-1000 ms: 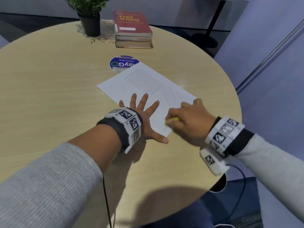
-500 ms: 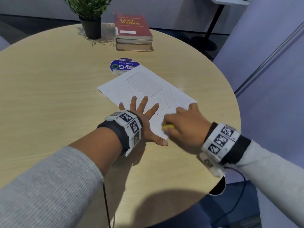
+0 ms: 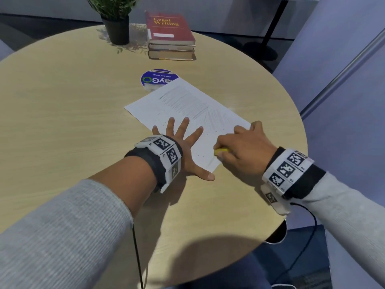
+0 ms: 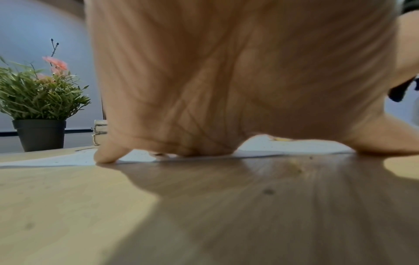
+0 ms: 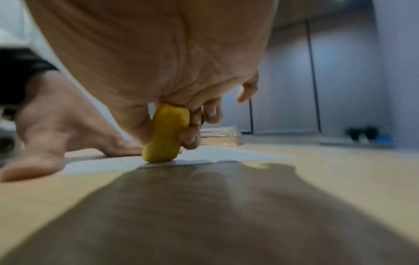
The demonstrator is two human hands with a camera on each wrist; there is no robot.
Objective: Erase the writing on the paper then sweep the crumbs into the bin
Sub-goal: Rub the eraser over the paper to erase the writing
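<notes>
right wrist: right hand [image 5: 158, 71] pinches yellow eraser [image 5: 166, 134] on paper [image 5: 226, 155] | head: left hand [image 3: 185, 151] flat, fingers spread

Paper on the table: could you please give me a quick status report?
Left hand flat, pinning paper. Right hand grips yellow eraser on near corner. Crumbs dot the sheet. Nothing blocking.

Grey sleeves, tagged wristbands

Both ribbed grey sleeves [image 3: 62, 222] end above black wrist straps [image 3: 150, 161] carrying white blocks printed with black square codes [image 3: 287, 170]; thin black cables [image 3: 136, 257] trail from each.
</notes>
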